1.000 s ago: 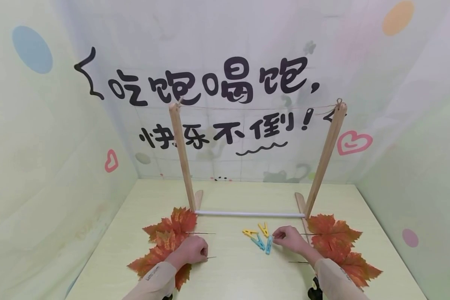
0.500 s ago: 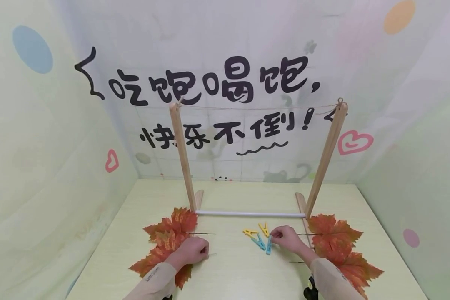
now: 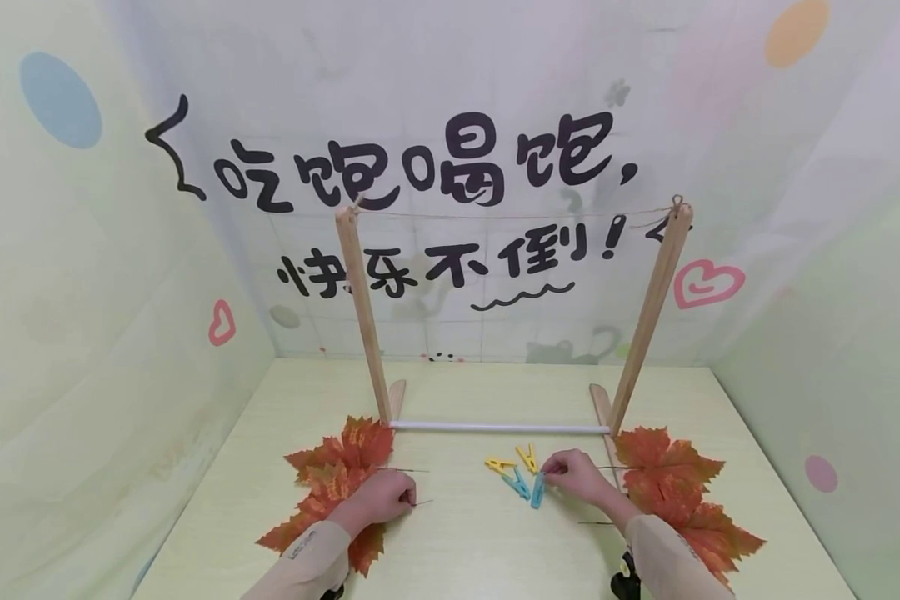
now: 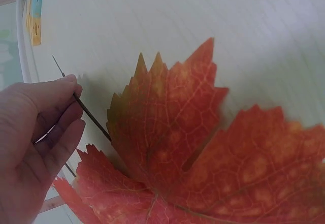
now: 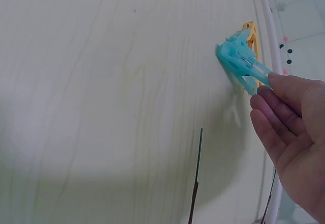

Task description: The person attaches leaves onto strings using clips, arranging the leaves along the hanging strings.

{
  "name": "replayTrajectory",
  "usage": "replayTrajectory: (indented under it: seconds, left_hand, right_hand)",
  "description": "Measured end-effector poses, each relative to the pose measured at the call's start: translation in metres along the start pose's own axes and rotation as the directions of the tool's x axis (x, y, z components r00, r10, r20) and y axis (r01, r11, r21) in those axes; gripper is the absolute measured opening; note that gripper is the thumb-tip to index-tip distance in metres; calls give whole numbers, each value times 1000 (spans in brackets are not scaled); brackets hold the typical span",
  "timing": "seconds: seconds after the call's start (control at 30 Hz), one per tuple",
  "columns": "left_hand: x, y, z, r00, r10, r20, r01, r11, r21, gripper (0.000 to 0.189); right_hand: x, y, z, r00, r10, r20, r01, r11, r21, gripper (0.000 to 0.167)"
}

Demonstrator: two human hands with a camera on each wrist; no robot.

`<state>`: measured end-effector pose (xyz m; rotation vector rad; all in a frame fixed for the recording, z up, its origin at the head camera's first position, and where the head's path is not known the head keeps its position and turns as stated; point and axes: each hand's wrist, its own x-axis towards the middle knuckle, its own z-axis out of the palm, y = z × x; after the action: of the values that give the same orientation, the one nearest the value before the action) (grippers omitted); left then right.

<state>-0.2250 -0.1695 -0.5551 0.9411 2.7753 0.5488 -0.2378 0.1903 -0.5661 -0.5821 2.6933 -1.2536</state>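
My left hand (image 3: 387, 496) pinches the thin dark stem (image 4: 91, 116) of an orange-red artificial maple leaf (image 4: 162, 112) between thumb and forefinger. That leaf lies at the front left, partly under my forearm; another maple leaf (image 3: 360, 442) lies just behind it. My right hand (image 3: 577, 477) pinches the end of a blue clothespin (image 5: 253, 67) with thumb and fingertips. Beside it lie a second blue clothespin (image 3: 519, 485) and two yellow clothespins, one at the left (image 3: 499, 467) and one behind (image 3: 527, 457).
Two wooden posts, left (image 3: 365, 317) and right (image 3: 652, 321), stand behind the clothespins with a string (image 3: 495, 218) tied between their tops. A white rod (image 3: 495, 428) joins them low down. More maple leaves (image 3: 667, 467) lie at the right, stems pointing inward.
The stem tip at my left hand has risen slightly. My right fingers have closed in on the blue clothespin, which has barely shifted. The other clothespins stay put.
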Motion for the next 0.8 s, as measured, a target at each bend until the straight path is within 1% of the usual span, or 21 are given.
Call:
replayTrajectory:
  seconds: [0.2,0.43,0.57,0.67,0.8]
  left_hand:
    - [1,-4,0,1000,8,-6,-8,1000,-8,10]
    - [2,-4,-4,999,-27,31,28,999,-40,8]
    - [2,-3,-7,998,-41,38,43,998,-52,9]
    - [2,-1,-11,998,-45,37,47,997,-57,9]
    - [2,2,-16,999,-33,22,35,997,-65,9]
  right_hand:
    - [-1,-1,-1,1000,-6,-6,6,1000,21,6]
    - [-3,-3,-3,1000,-16,14,15,999,29,5]
    - [-3,-3,-4,1000,-13,28,12,999,37,5]
    - [-4,-3,-5,999,-7,37,6,999,46,5]
    - [-4,-1,-5,999,-13,39,11,998,64,4]
